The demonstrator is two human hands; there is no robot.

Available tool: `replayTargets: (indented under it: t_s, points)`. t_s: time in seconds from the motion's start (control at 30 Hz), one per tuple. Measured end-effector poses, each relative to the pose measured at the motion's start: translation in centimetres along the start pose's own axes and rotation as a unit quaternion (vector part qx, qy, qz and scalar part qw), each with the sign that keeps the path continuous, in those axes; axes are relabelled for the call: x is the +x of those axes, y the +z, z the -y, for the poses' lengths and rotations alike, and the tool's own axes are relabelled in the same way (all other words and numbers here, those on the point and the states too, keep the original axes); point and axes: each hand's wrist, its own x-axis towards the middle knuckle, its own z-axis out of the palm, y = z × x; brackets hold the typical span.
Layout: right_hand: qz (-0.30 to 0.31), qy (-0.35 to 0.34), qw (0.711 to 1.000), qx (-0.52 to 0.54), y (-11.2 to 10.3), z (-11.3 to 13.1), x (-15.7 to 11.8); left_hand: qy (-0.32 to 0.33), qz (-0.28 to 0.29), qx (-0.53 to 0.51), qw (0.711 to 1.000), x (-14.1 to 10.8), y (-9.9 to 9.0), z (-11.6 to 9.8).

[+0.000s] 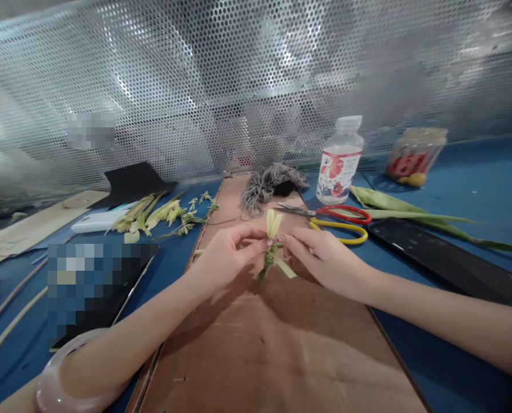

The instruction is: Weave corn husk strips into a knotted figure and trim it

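Note:
Above the middle of a brown wooden board [282,350], both hands meet at a small green plant sprig [268,261] with pale strips of leaf standing up and out from it. My left hand [228,252] pinches the sprig from the left, thumb against fingers. From the right, my right hand [320,255] is closed with its fingertips on the sprig's side, near the pale strips. Fingers hide part of the stem. Just beyond my right hand lie scissors [342,221] with one red and one yellow handle loop, their blades pointing left.
Grey yarn [267,186] is heaped at the board's far end. A plastic bottle [339,163], a jar [417,155], green leaves [394,203] and a black phone [449,258] stand or lie right. On the left are cut plant pieces [165,215], a white object [96,221] and a dark tablet-like device [105,298].

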Motion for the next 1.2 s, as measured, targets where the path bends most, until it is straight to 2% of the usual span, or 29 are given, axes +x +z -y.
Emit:
replayTargets:
  t_s: [0.17,0.37,0.5,0.67,0.73,0.83,0.9,1.1,1.2]
  points:
    - [0.026,0.016,0.999,0.03,-0.1,0.0,-0.2,0.002,0.01,-0.004,1.0,0.0,0.0,0.0]
    - [0.079,0.036,0.989,0.118,-0.2,0.3,-0.5,-0.002,0.026,-0.003,1.0,-0.1,0.1,0.2]
    - [0.09,0.053,0.983,0.154,-0.3,0.4,-0.4,0.073,-0.003,0.072,0.995,-0.4,0.1,0.1]
    - [0.124,0.02,0.981,0.148,-0.2,0.7,-0.7,0.156,-0.028,0.204,0.966,-0.6,0.0,0.1]
    - [0.094,-0.002,0.987,0.128,-0.3,0.8,-0.9,0.183,-0.033,0.245,0.952,-0.5,0.0,0.3]
    - [-0.04,-0.007,0.995,0.086,-0.5,1.0,-0.9,0.212,-0.046,0.299,0.929,-0.6,-0.1,0.4]
    - [-0.087,-0.003,0.994,0.061,-0.6,1.0,-0.8,0.216,-0.036,0.33,0.918,-0.8,-0.1,0.4]
    - [0.005,-0.001,0.999,-0.045,-0.2,0.8,-0.5,0.229,-0.012,0.387,0.893,-0.8,-0.1,0.6]
    - [0.016,0.037,0.999,-0.008,-0.1,0.5,-0.4,0.228,-0.058,0.372,0.898,-0.7,-0.2,0.4]
